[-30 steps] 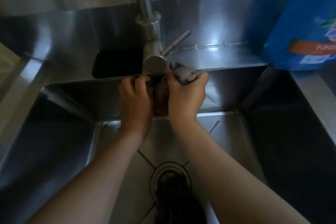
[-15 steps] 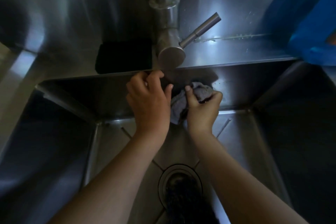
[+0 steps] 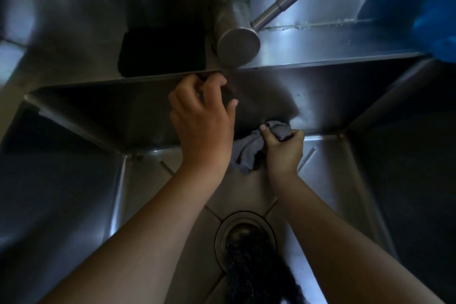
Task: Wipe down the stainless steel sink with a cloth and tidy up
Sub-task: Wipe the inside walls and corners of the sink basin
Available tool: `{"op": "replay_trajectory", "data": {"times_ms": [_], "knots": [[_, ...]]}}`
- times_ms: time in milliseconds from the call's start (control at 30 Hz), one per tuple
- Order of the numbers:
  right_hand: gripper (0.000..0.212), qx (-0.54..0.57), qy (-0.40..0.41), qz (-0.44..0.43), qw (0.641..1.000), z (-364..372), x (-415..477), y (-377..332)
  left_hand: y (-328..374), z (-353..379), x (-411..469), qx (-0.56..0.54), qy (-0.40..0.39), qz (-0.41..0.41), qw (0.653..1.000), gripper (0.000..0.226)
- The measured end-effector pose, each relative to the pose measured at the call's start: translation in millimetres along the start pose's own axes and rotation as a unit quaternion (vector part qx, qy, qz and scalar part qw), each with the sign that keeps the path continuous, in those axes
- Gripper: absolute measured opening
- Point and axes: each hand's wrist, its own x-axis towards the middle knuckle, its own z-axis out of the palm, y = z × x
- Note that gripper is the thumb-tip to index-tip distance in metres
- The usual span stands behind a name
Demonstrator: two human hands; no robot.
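Observation:
The stainless steel sink [image 3: 345,99] fills the view, seen from above. My right hand [image 3: 283,149] grips a bunched grey cloth [image 3: 249,153] and holds it low against the back wall, where the wall meets the sink floor. Part of the cloth hangs out to the left of my fist. My left hand [image 3: 202,118] is higher, just under the back rim below the faucet [image 3: 238,42]. Its fingers are loosely bent toward the wall, its thumb sticks out, and I see nothing in it. Shadow hides its fingertips.
The faucet's lever handle [image 3: 286,0] points up and right. A black pad [image 3: 162,52] lies on the back ledge left of the faucet. A blue container [image 3: 436,27] stands at the right edge. The round drain [image 3: 245,227] sits in the floor, partly covered by a dark curly strand [image 3: 254,269].
My right hand brought the cloth down from the faucet base to the foot of the back wall. My left hand dropped from the faucet to below the rim. The view moved closer.

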Motion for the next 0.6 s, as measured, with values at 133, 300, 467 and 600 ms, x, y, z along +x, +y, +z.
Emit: {"op": "replay_trajectory", "data": {"times_ms": [133, 300, 467, 600], "knots": [[0.038, 0.045, 0.007, 0.012, 0.999, -1.2, -5.7, -18.7, -0.5, -0.2, -0.3, 0.003, -0.005, -0.002, 1.0, 0.046], [0.037, 0.128, 0.034, -0.004, 0.991, -0.1, -22.9, -66.8, 0.3, -0.4, 1.1, 0.005, -0.004, -0.001, 1.0, 0.046], [0.041, 0.224, 0.025, -0.027, 0.974, 3.2, -36.2, -99.2, -2.5, 1.3, 0.1, 0.019, 0.008, 0.022, 1.0, 0.041], [0.042, 0.13, 0.032, -0.073, 0.988, 4.5, -39.0, -96.0, -3.8, 2.9, 0.3, 0.018, 0.01, 0.024, 0.999, 0.041]]}}
